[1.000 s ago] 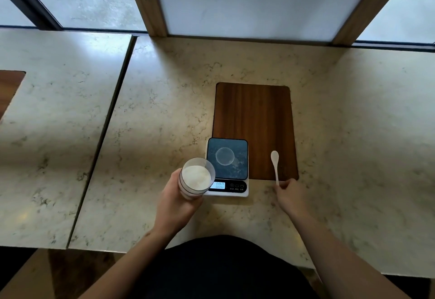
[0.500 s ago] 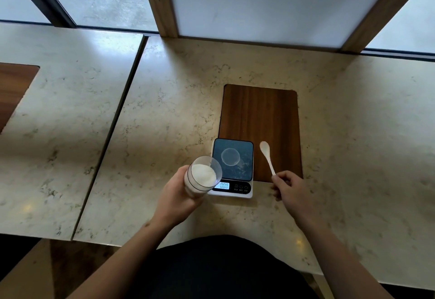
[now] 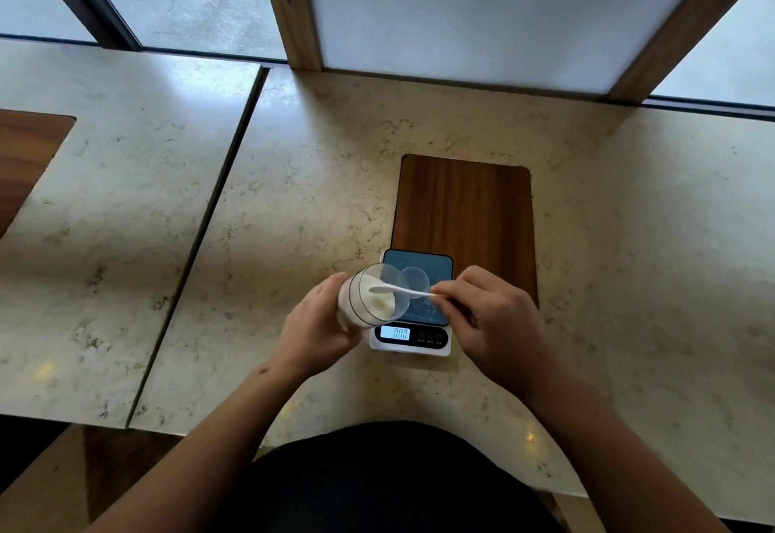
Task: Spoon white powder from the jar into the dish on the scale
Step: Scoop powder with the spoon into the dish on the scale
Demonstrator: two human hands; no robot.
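My left hand (image 3: 319, 325) grips a clear jar (image 3: 369, 297) of white powder, tilted so its mouth faces right over the scale's left edge. My right hand (image 3: 497, 322) pinches the handle of a white spoon (image 3: 398, 290), and the spoon's bowl sits inside the jar mouth, at the powder. A small clear dish (image 3: 417, 281) rests on the dark platform of the white scale (image 3: 413, 343), partly seen through the jar rim. The scale display reads 0.00.
The scale stands on a marble counter (image 3: 318, 205), overlapping the near edge of a wooden inlay board (image 3: 465, 205). A seam splits the counter at left, with another wooden inlay (image 3: 25, 155) at far left. Window frames run along the back.
My right hand lifted the spoon from the board and swung it left into the jar mouth. My left hand tilted the jar further toward the right, over the scale.
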